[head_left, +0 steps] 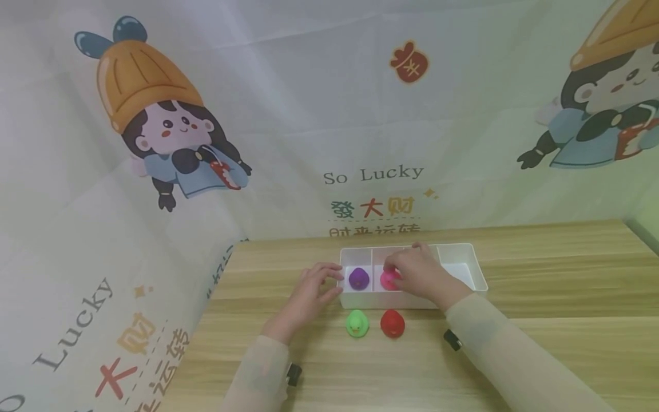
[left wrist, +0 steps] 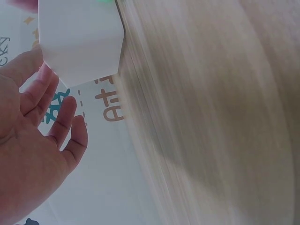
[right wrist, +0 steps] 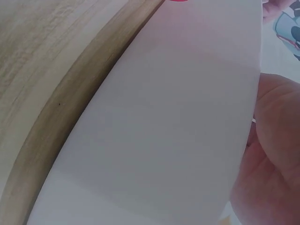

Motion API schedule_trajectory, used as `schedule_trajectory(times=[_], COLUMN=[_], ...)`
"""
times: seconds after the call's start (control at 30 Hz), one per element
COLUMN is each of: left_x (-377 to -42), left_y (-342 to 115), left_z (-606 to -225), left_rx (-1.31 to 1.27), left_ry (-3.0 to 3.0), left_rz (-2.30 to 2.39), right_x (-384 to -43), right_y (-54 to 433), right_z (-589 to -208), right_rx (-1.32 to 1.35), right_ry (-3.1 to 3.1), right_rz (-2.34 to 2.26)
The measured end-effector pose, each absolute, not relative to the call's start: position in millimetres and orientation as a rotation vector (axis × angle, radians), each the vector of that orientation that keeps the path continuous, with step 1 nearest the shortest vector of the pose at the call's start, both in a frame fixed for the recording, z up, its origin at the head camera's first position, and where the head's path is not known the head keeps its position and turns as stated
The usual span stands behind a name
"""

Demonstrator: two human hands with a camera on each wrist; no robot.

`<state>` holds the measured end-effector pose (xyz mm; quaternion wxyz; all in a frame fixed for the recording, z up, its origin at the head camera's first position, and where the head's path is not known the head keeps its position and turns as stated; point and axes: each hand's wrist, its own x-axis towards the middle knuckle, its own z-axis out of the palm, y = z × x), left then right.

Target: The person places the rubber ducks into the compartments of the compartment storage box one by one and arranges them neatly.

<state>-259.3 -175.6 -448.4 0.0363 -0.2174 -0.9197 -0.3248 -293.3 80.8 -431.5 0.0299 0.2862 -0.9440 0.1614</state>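
Observation:
A white divided box (head_left: 360, 300) stands on the table, with a purple toy duck (head_left: 358, 278) in its leftmost compartment. My right hand (head_left: 419, 273) reaches over the front wall and pinches a pink toy duck (head_left: 389, 280) in the compartment beside it. In the right wrist view, the box wall (right wrist: 159, 112) hides the fingertips and the duck. My left hand (head_left: 313, 289) is at the box's left end, fingers loosely bent, fingertips right at the wall. The left wrist view shows this hand (left wrist: 37, 140) beside the box corner (left wrist: 82, 47), holding nothing.
A green toy duck (head_left: 357, 324) and a red toy duck (head_left: 393, 324) sit side by side on the wooden table (head_left: 556, 269), just in front of the box. Behind the table hangs a printed cloth (head_left: 319, 103) with cartoon figures and lettering.

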Motion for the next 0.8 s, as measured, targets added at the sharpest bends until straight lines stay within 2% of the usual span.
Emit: schedule_trajectory(times=[0.37,0.8], left_x=[-257.9,-258.4], left_y=[-174.7,-174.6], left_z=[-449.0,-448.9], left_rx=[-0.655,-0.656], left_ry=[-2.821,-2.811], left_rz=[-0.995,-1.025], right_x=[-287.1,-268.2], right_y=[83.5,86.4], right_z=[-440.6,-433.1], right_rx=[0.872,0.88], right_ry=[-2.78,-2.617], right_rz=[0.681,0.782])
